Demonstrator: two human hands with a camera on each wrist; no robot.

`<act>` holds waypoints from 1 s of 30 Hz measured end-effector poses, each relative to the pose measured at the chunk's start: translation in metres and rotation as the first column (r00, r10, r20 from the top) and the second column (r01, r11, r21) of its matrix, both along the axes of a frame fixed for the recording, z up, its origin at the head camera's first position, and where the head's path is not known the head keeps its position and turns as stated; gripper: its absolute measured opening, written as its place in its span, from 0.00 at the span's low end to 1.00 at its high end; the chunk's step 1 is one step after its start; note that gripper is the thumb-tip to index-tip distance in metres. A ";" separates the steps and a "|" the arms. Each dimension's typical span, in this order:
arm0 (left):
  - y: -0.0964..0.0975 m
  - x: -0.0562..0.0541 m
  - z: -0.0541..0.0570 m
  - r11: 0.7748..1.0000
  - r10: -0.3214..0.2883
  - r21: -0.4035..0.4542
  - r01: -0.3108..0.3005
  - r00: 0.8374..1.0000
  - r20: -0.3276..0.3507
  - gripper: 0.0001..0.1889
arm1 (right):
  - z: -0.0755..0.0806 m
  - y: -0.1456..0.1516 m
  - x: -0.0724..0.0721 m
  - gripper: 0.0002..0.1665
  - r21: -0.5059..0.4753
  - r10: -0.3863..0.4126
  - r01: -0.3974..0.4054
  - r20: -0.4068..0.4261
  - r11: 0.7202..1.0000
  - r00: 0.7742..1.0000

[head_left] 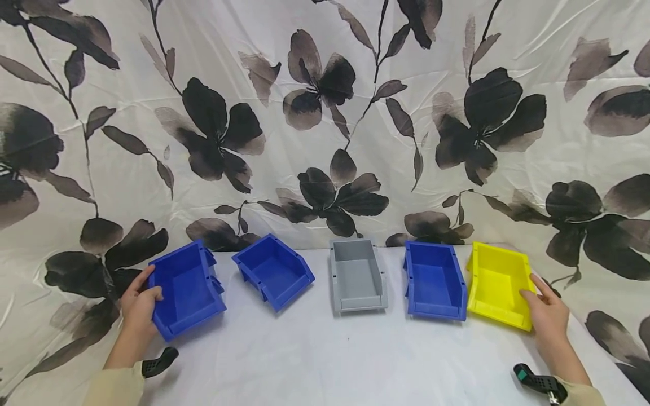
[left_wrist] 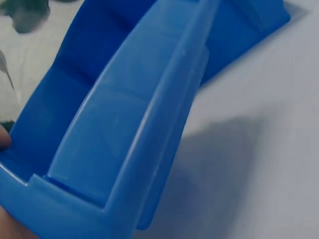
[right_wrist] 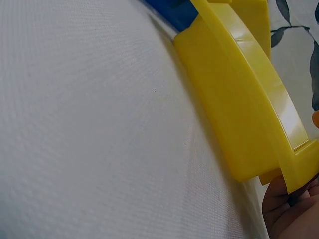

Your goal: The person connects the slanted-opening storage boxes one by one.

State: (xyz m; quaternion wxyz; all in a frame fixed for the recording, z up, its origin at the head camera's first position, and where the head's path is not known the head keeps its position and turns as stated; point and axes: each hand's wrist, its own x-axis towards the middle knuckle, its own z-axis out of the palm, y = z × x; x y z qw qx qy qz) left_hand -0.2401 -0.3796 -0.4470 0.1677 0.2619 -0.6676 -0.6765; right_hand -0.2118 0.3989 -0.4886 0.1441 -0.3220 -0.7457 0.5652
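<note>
My left hand (head_left: 138,304) grips the left side wall of a blue bin (head_left: 187,290), thumb over the rim. That bin is tilted, and the left wrist view shows its front lip above a shadow on the cloth. At the far right, my right hand (head_left: 548,310) pinches the right wall of a yellow bin (head_left: 500,285). In the right wrist view, fingers (right_wrist: 279,204) lie under the yellow bin's edge. Between the two held bins stand a turned blue bin (head_left: 274,272), a grey bin (head_left: 358,276) and another blue bin (head_left: 435,281), which is beside the yellow one.
A white cloth (head_left: 315,361) covers the table under the bins. Behind them hangs a pale curtain (head_left: 284,146) with dark printed flowers. Black wrist devices sit near both sleeves, one on the left (head_left: 160,362) and one on the right (head_left: 539,383).
</note>
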 end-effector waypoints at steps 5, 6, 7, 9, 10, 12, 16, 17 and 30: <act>0.011 0.016 0.010 1.000 0.000 0.001 0.000 1.000 -0.010 0.42 | -0.001 0.001 0.001 0.34 -0.010 0.012 -0.012 0.010 1.000 1.000; 0.014 0.019 0.012 1.000 -0.003 -0.009 0.003 1.000 -0.016 0.42 | -0.001 0.001 0.002 0.34 -0.017 0.013 -0.012 0.013 1.000 1.000; 0.017 0.023 0.015 1.000 -0.006 -0.023 0.005 1.000 -0.020 0.42 | -0.001 0.002 0.003 0.34 -0.020 0.013 -0.013 0.013 1.000 1.000; 0.023 0.029 0.019 0.999 -0.009 -0.047 0.007 0.999 -0.031 0.42 | 0.000 0.003 0.004 0.34 -0.029 0.008 -0.007 0.017 1.000 1.000; 0.026 0.032 0.022 0.998 -0.013 -0.057 0.011 0.999 -0.036 0.42 | 0.001 0.004 0.005 0.34 -0.035 0.003 -0.003 0.016 0.999 1.000; 0.032 0.038 0.026 0.997 -0.022 -0.072 0.019 0.999 -0.040 0.41 | 0.001 0.005 0.006 0.34 -0.053 -0.006 0.006 0.016 0.999 1.000; 0.041 0.051 0.033 0.995 -0.048 -0.085 0.043 0.997 -0.055 0.42 | 0.001 0.006 0.007 0.34 -0.073 -0.006 0.006 0.009 0.997 1.000; 0.043 0.054 0.034 0.995 -0.054 -0.082 0.048 0.997 -0.061 0.42 | 0.001 0.006 0.007 0.34 -0.079 -0.004 0.005 0.009 0.997 1.000; 0.083 0.087 0.028 0.993 -0.066 -0.113 0.046 0.981 -0.181 0.42 | 0.001 -0.001 0.002 0.34 -0.173 -0.016 0.016 -0.003 0.985 1.000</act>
